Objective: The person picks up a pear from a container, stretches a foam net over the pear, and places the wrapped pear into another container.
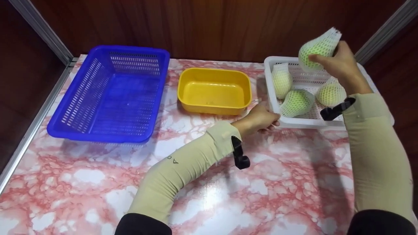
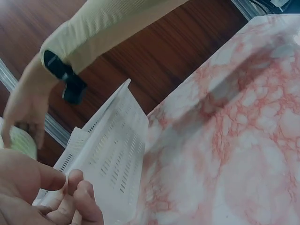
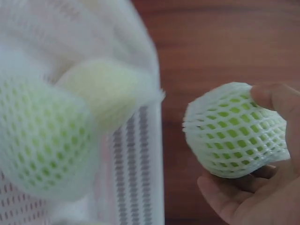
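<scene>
My right hand [image 1: 347, 67] grips a green fruit in a white foam net [image 1: 318, 52], raised over the back of the white basket [image 1: 313, 123]. In the right wrist view, thumb and fingers wrap around the netted fruit [image 3: 236, 133] beside the basket's rim. With curled fingers, my left hand [image 1: 259, 118] holds the basket's near left corner; the left wrist view shows this hand [image 2: 51, 192] at the rim. Inside the basket lie a pale netted fruit [image 1: 282, 81], a greener one [image 1: 296, 102] and another [image 1: 331, 93] at the right.
A yellow tub [image 1: 214, 109] stands left of the white basket. Farther left is a large blue basket [image 1: 101, 137] with slotted walls. All rest on a red-and-white marbled table [image 1: 209, 189], with a dark wood panel [image 1: 209, 29] behind.
</scene>
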Available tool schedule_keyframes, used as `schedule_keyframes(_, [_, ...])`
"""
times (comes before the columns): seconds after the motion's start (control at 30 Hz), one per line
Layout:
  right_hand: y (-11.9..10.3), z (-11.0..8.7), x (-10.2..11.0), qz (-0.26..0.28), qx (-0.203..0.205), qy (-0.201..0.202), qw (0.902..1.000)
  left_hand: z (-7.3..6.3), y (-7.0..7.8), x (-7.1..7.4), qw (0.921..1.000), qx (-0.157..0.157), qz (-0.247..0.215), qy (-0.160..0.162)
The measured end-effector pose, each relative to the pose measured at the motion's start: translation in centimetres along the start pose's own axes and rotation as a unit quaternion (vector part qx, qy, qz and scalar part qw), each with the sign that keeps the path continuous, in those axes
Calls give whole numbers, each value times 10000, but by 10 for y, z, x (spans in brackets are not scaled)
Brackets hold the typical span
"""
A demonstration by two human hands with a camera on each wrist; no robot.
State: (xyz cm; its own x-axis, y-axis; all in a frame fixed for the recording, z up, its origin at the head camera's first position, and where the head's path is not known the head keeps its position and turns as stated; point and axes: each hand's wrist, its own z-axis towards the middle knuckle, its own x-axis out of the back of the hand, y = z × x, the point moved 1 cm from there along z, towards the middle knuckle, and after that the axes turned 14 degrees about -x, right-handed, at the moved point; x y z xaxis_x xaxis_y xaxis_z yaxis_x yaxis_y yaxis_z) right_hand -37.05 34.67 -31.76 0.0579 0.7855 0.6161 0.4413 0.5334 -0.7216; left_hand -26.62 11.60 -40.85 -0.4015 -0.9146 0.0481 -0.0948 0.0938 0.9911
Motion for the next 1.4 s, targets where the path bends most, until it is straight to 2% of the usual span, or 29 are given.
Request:
schedule_keyframes(0.17, [13,16,-1,-776,-230,-147,9966,0,1,-1,10000,38,32,37])
schedule_keyframes(0.47, [38,35,1,-1188,-322,-198,9922,0,4,0,9997,100,236,28])
schedule_keyframes(0.67, [47,43,-4,-1508,-74,-181,9884,2,4,-1,9992,87,380,-11])
schedule_keyframes(0.8, [49,44,-4,-2024,-20,-487,9781,2,4,-1,9990,109,427,-15])
schedule_keyframes(0.93, [49,42,-3,-2614,-118,-981,9602,2,4,-1,9990,94,430,-8])
schedule_keyframes(1.1, [49,37,-3,-2926,-127,-1461,9449,2,4,-3,9992,169,356,59])
schedule_keyframes(1.23, [48,36,-3,-3042,-49,-1440,9416,2,4,-2,9991,180,364,77])
schedule_keyframes(1.4, [46,35,-2,-2930,-225,-1371,9460,4,4,-2,9992,174,349,35])
